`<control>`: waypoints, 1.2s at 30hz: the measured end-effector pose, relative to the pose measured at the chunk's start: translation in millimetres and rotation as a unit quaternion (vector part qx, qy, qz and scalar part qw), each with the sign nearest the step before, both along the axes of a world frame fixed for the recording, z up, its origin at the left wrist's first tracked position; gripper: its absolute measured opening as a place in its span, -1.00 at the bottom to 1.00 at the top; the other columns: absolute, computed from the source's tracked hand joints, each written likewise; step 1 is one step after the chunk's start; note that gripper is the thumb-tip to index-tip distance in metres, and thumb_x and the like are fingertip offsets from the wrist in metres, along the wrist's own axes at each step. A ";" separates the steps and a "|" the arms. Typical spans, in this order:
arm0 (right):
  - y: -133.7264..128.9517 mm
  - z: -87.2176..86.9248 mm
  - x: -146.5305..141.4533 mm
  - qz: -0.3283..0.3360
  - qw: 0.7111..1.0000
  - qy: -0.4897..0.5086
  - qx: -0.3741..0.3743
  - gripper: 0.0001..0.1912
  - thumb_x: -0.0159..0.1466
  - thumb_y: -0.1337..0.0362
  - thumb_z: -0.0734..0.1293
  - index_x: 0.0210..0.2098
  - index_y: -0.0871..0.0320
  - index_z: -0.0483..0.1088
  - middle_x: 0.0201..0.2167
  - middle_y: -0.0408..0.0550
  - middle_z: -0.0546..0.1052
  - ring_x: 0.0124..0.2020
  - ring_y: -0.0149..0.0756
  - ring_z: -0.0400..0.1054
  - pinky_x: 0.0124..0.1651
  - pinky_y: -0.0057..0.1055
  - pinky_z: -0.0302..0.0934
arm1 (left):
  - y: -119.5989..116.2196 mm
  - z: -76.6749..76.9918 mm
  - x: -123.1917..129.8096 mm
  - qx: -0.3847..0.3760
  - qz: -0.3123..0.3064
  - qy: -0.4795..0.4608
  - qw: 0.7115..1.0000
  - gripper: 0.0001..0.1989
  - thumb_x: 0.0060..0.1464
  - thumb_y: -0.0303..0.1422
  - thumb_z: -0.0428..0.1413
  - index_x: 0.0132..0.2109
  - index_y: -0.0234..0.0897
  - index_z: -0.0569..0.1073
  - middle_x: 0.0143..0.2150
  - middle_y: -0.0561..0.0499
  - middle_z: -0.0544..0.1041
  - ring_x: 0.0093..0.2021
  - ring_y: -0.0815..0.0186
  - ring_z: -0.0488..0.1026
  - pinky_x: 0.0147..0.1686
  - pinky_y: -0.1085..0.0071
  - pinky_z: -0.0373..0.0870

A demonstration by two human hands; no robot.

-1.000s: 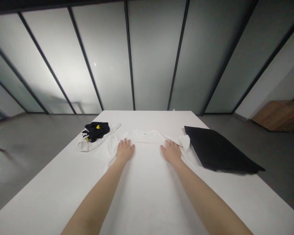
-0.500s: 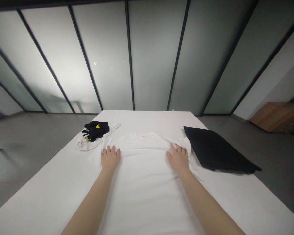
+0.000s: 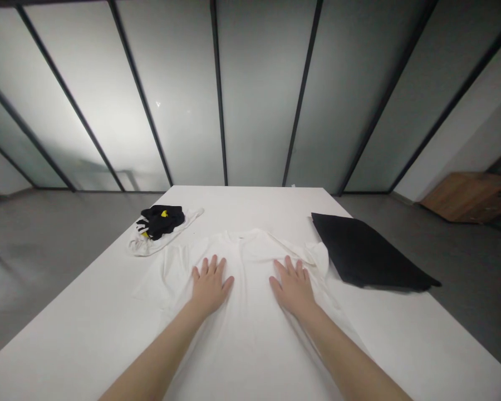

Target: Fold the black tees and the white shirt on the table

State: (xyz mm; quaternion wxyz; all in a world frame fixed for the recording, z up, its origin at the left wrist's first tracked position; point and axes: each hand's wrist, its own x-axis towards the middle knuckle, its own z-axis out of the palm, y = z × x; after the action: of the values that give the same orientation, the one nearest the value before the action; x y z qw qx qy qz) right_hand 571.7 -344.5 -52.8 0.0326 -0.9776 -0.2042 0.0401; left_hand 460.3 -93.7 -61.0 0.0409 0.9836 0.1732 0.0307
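Observation:
A white T-shirt [image 3: 244, 312] lies spread on the white table [image 3: 67, 328], its neckline toward the far side. My left hand [image 3: 211, 284] rests flat on the upper left of the shirt, fingers spread. On the upper right of the fabric lies my right hand [image 3: 291, 284], its fingers apart too. Both palms face down, and neither holds anything. Creases run between the hands, and the right sleeve looks bunched.
At the far left of the table sits a crumpled black garment [image 3: 161, 221] with yellow and white parts, on a white cloth [image 3: 140, 247]. A black flat item [image 3: 367, 253] lies at the right. Beyond stand frosted panels [image 3: 259, 100] and a wooden cabinet [image 3: 467, 195].
My hands have moved inward and slightly nearer, closer to each other. The left sleeve now lies more spread out, and creases have formed in the middle of the shirt.

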 end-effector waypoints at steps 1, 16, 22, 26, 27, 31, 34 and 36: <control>2.0 2.0 9.6 -0.011 1.000 -0.009 -0.002 -0.33 0.49 -0.05 0.16 0.52 -0.01 0.14 0.57 0.13 0.04 0.54 0.31 -0.10 0.47 0.13 -0.22 | 5.8 1.8 8.2 0.002 0.014 0.004 1.000 -0.32 0.39 0.00 -0.08 0.52 -0.12 0.22 0.58 -0.22 0.11 0.54 -0.29 0.02 0.39 -0.40 -0.02; 6.6 7.2 106.4 -0.120 0.982 -0.113 0.087 -0.29 0.48 0.10 0.17 0.54 0.23 0.06 0.59 0.34 -0.18 0.47 0.20 0.06 0.45 -0.12 -0.13 | 60.2 10.3 77.9 -0.019 0.032 -0.021 0.999 -0.41 0.42 -0.03 -0.09 0.47 -0.08 0.28 0.56 -0.20 0.16 0.54 -0.13 0.06 0.42 -0.32 -0.03; -7.6 8.3 88.5 -0.048 0.997 -0.050 0.036 -0.39 0.52 0.11 0.10 0.49 0.12 0.19 0.52 0.27 0.11 0.43 0.07 0.19 0.42 -0.12 0.00 | 49.7 11.8 61.8 0.022 0.090 -0.036 0.995 -0.45 0.42 -0.16 -0.08 0.41 -0.30 0.36 0.50 -0.30 0.27 0.50 -0.15 0.16 0.41 -0.16 0.10; -22.0 7.3 63.6 -0.085 0.996 -0.015 0.004 -0.38 0.52 0.01 0.09 0.51 0.00 0.15 0.54 0.22 0.09 0.34 0.12 0.31 0.32 -0.01 0.16 | 41.4 10.7 50.7 0.041 0.071 -0.021 0.996 -0.39 0.43 -0.14 -0.09 0.45 -0.36 0.29 0.51 -0.35 0.23 0.50 -0.19 0.15 0.39 -0.15 0.14; -25.9 6.2 55.7 -0.097 0.995 -0.016 -0.004 -0.37 0.52 -0.01 0.09 0.52 -0.01 0.13 0.54 0.24 0.09 0.35 0.15 0.30 0.32 0.02 0.15 | 39.6 9.9 48.2 0.044 0.061 -0.018 0.997 -0.39 0.43 -0.13 -0.09 0.46 -0.36 0.29 0.52 -0.34 0.23 0.50 -0.19 0.15 0.40 -0.14 0.14; -41.9 0.6 23.2 -0.151 0.988 -0.011 -0.030 -0.32 0.52 -0.07 0.06 0.55 0.01 0.04 0.51 0.34 0.12 0.36 0.25 0.28 0.33 0.15 0.10 | 34.6 6.5 38.3 0.042 0.022 -0.011 0.999 -0.39 0.44 -0.13 -0.09 0.48 -0.33 0.28 0.53 -0.30 0.21 0.51 -0.16 0.14 0.42 -0.11 0.12; -51.0 -1.2 4.8 -0.181 0.983 -0.001 -0.040 -0.28 0.51 -0.10 0.04 0.56 0.03 0.01 0.51 0.39 0.11 0.34 0.32 0.29 0.31 0.26 0.09 | 32.5 5.3 32.1 0.042 0.002 -0.013 0.999 -0.39 0.44 -0.13 -0.10 0.48 -0.33 0.28 0.53 -0.28 0.20 0.52 -0.15 0.14 0.43 -0.10 0.12; -51.5 0.2 -2.9 -0.187 0.982 0.001 -0.035 -0.27 0.51 -0.09 0.05 0.56 0.07 0.00 0.51 0.42 0.09 0.32 0.32 0.31 0.30 0.26 0.11 | 30.3 5.9 30.6 0.042 -0.001 -0.016 0.999 -0.39 0.44 -0.13 -0.10 0.48 -0.33 0.29 0.53 -0.29 0.20 0.51 -0.16 0.14 0.43 -0.10 0.12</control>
State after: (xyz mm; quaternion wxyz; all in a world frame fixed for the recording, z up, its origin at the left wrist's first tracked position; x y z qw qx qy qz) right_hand 568.8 -396.0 -52.6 0.0054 -0.9990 -0.0159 0.0412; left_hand 491.0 -63.4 -55.1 0.0019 0.9841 0.1696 0.0535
